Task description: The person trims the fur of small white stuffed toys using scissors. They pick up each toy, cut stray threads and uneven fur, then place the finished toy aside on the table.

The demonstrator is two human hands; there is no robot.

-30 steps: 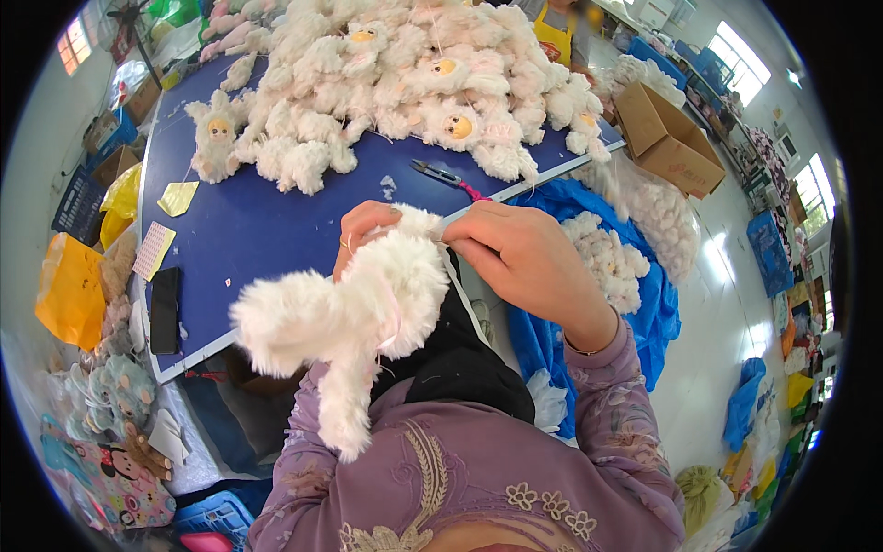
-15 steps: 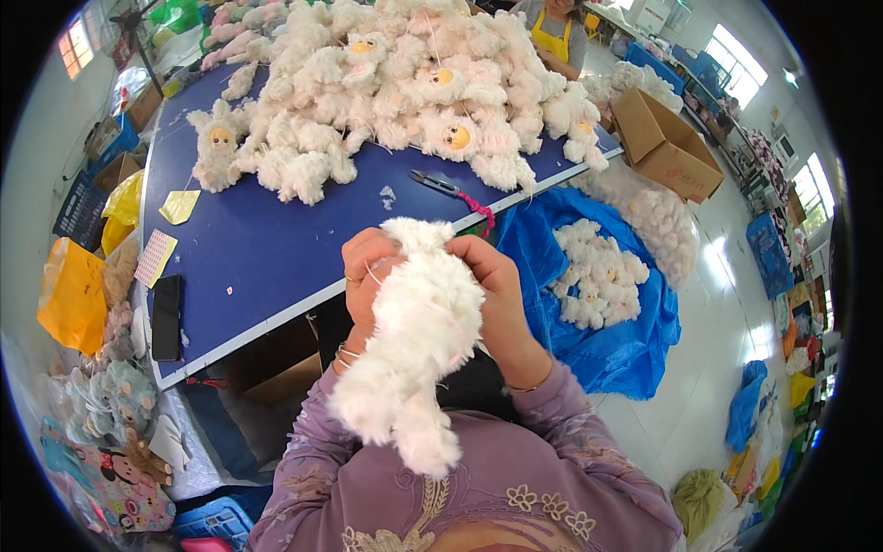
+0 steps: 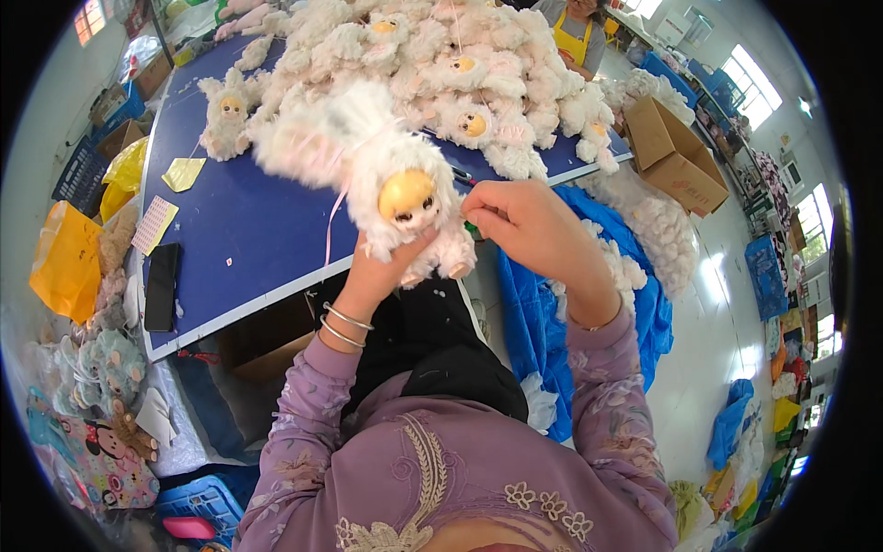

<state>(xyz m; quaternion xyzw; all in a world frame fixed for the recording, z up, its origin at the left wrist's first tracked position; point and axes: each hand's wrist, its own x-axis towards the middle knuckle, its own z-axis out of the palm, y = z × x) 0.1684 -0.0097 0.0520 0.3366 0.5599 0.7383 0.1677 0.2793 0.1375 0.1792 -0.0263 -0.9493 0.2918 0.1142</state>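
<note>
A white fluffy plush doll (image 3: pixel 382 175) with a yellow-topped face and long ears sits upright in my left hand (image 3: pixel 375 274), whose fingers wrap round its lower body. The ears stretch out to the left, and a pink ribbon hangs down beside the doll. Close to the doll's right side, my right hand (image 3: pixel 533 225) is closed in a pinch; a small green bit shows at the fingertips, too small to name. Partly hidden behind the doll, dark-bladed snips (image 3: pixel 460 175) lie on the blue tabletop (image 3: pixel 239 244).
A large heap of similar plush dolls (image 3: pixel 515 83) covers the far table. Paper (image 3: pixel 154 225) and a phone (image 3: pixel 162 287) lie at its left edge. To the right are a blue sack (image 3: pixel 524 340) with plush pieces and an open carton (image 3: pixel 676 156). Another person (image 3: pixel 578 41) stands beyond.
The doll has been turned from its back to show its face and raised toward the table. My left hand now holds it alone from below; my right hand has moved off to its right side.
</note>
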